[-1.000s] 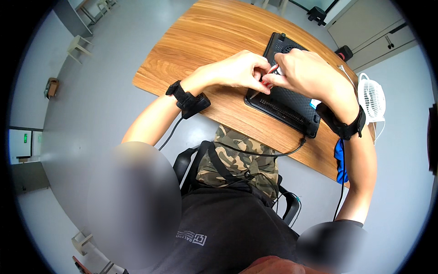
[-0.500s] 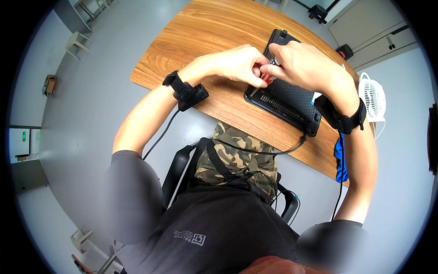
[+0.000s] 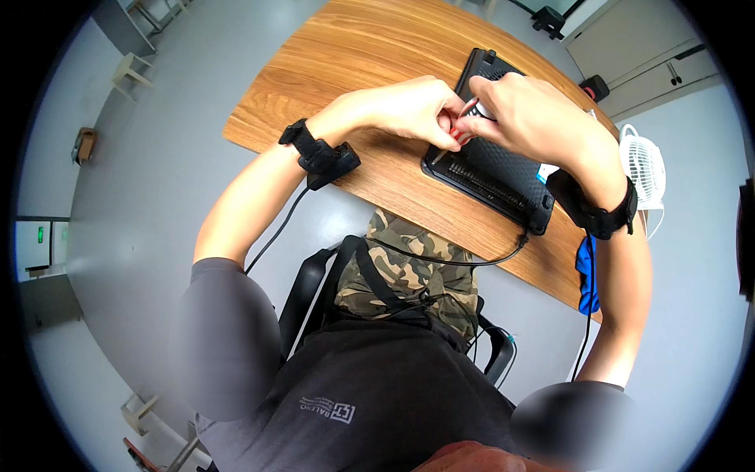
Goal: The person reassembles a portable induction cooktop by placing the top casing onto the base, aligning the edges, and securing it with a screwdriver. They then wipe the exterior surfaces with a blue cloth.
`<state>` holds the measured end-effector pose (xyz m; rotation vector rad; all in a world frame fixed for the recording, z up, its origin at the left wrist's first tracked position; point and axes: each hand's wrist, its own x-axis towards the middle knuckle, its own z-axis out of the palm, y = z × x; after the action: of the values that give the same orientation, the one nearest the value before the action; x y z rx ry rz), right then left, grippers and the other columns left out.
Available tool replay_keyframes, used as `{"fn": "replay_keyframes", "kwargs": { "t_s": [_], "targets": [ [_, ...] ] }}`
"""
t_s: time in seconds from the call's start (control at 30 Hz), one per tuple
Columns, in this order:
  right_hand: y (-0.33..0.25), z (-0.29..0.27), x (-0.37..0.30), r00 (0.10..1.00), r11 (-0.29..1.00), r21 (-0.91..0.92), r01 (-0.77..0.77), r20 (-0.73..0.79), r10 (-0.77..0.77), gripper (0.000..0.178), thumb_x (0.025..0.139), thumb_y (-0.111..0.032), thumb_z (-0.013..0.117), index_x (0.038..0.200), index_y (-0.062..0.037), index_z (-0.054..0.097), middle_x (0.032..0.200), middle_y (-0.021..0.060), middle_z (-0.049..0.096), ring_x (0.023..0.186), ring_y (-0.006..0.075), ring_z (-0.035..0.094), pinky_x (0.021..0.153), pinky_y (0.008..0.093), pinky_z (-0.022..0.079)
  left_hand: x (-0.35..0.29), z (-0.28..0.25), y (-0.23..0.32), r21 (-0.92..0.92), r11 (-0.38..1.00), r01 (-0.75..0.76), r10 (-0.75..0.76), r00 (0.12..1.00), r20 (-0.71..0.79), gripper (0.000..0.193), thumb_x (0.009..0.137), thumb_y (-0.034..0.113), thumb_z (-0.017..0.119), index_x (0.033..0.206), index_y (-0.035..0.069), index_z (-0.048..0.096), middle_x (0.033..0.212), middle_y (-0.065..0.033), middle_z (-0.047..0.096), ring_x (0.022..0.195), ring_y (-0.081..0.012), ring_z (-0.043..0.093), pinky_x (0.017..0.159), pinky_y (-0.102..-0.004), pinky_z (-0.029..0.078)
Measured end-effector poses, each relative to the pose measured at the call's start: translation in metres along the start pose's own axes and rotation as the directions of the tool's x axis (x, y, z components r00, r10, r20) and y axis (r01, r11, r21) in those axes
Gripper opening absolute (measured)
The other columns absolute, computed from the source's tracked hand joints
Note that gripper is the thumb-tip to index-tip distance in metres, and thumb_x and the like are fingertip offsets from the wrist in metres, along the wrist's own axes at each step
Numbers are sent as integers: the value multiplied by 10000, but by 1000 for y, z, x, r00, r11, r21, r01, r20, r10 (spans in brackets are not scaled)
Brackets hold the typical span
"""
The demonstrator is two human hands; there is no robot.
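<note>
Both hands meet above a black cooling pad with a textured top and ridged vents along its near edge. Between the closed thumb and fingers of my left hand is a small red-and-white object, mostly covered. My right hand, its fingers curled, grips a small black-and-white round piece right beside the red-and-white one. Whether the two pieces touch is hidden by the fingers. Each wrist wears a black strapped device with a cable.
The pad lies on a wooden table, its black cable hanging over the near edge. At the right stand a white fan and a blue cloth at the table's edge. A camouflage bag is below, between chair armrests.
My right hand has shifted slightly right and turned, tilting the black-and-white piece so that more of its round face shows. My left hand has stayed almost still.
</note>
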<state>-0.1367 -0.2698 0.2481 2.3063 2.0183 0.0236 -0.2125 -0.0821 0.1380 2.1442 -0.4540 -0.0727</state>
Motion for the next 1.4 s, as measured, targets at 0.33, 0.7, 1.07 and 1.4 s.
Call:
{"fn": "replay_keyframes", "kwargs": {
  "t_s": [0.33,0.7,1.07,1.4],
  "targets": [
    [-2,3,-4,975,991,10,135,-182,-131,339,922,-349,699,1003,-21,666,750,207,694,781,406,714,709,465,582,-2,-9,23,150,984,101,-92,993,-68,341,770,275,901,859,-11,739,722,-80,693,633,-146,603,611,-294,492],
    [-10,0,9,995,993,-70,-92,29,94,486,940,-428,611,700,-26,741,674,210,690,679,388,708,652,461,584,1,3,7,62,987,-149,157,972,-177,336,798,267,874,888,-27,738,724,-87,697,622,-160,595,605,-317,492],
    [0,18,-7,980,989,73,129,-159,-116,285,944,-258,647,1065,-3,607,889,219,703,841,407,712,727,459,576,3,-5,11,78,997,18,-19,1000,8,325,784,268,828,862,-29,721,765,-102,719,688,-168,653,668,-312,537],
    [-7,4,3,999,999,-28,20,-30,-20,280,981,-291,600,1020,-15,634,809,186,721,793,398,720,704,463,579,1,-6,13,123,992,-7,24,990,-136,354,732,255,887,858,-22,708,737,-96,706,668,-184,651,655,-326,529]
  ]
}}
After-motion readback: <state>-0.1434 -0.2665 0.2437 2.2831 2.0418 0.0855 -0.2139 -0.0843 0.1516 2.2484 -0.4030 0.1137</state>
